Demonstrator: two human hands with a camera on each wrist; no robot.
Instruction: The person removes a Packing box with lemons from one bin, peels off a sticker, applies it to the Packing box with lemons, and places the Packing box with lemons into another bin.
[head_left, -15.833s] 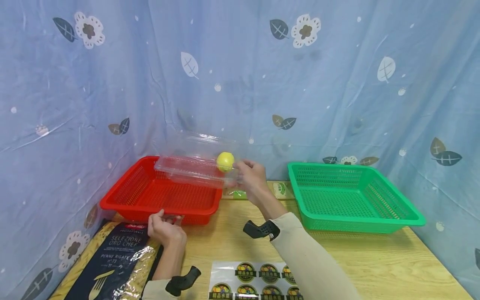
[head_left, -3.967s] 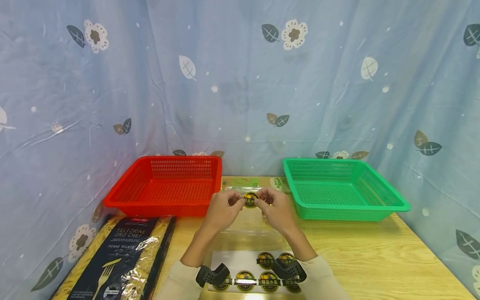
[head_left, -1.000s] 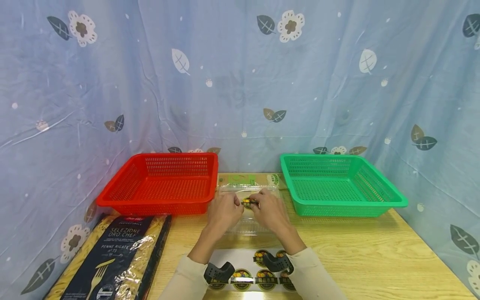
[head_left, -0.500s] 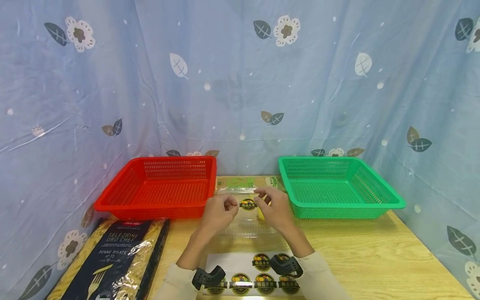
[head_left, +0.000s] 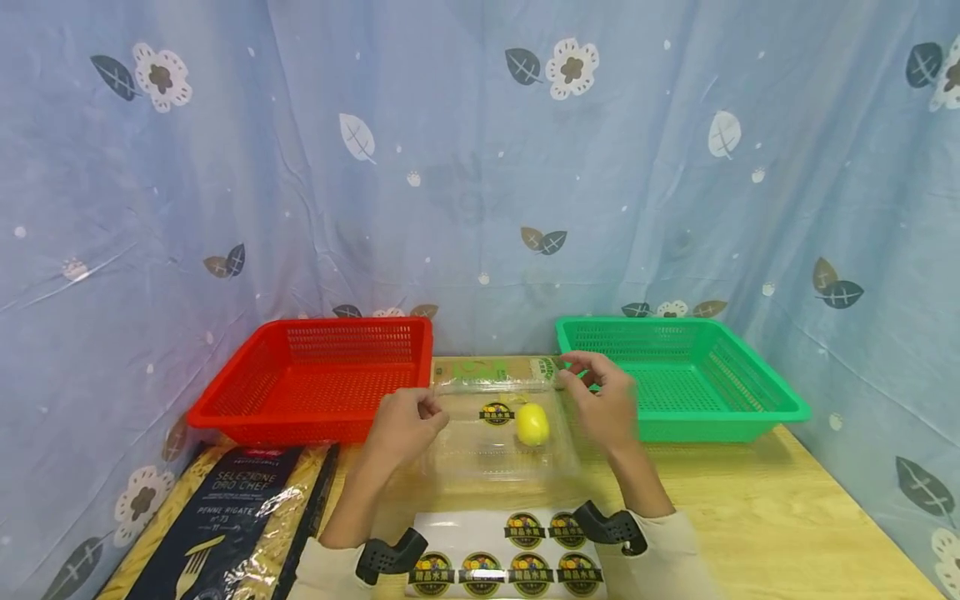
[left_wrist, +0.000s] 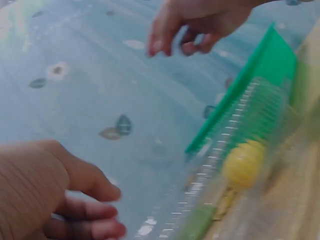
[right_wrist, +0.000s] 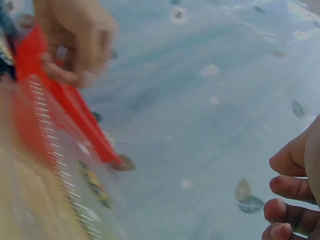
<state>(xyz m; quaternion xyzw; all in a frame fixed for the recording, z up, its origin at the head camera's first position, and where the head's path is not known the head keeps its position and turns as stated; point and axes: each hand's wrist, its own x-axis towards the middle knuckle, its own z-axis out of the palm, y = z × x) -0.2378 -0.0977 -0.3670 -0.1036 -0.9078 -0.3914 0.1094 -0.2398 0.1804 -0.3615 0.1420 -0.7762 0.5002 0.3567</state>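
Note:
A clear plastic clamshell box (head_left: pixel 480 461) stands on the table, its lid down, with a yellow lemon (head_left: pixel 532 425) inside on the right. One round black-and-gold sticker (head_left: pixel 497 414) lies flat on the lid near the middle. My left hand (head_left: pixel 401 429) is in the air at the box's left side, fingers loosely bent and holding nothing. To the right, my right hand (head_left: pixel 603 404) hangs before the green basket (head_left: pixel 682 429), thumb and fingers apart. In the left wrist view the lemon (left_wrist: pixel 244 164) shows through the box wall; the right wrist view catches the sticker (right_wrist: pixel 95 185) edge-on.
A white sheet (head_left: pixel 457 533) with several round stickers lies in front of the box. At left are a red basket (head_left: pixel 315 429) and a bag of penne pasta (head_left: pixel 232 517). A flat green-and-tan packet (head_left: pixel 480 371) lies behind the box, against a blue curtain (head_left: pixel 465 167).
Earlier my right hand held the open box with the lemon over the red basket. Later both hands pinched a sticker; it now lies on the box lid. My hands have let go and moved apart.

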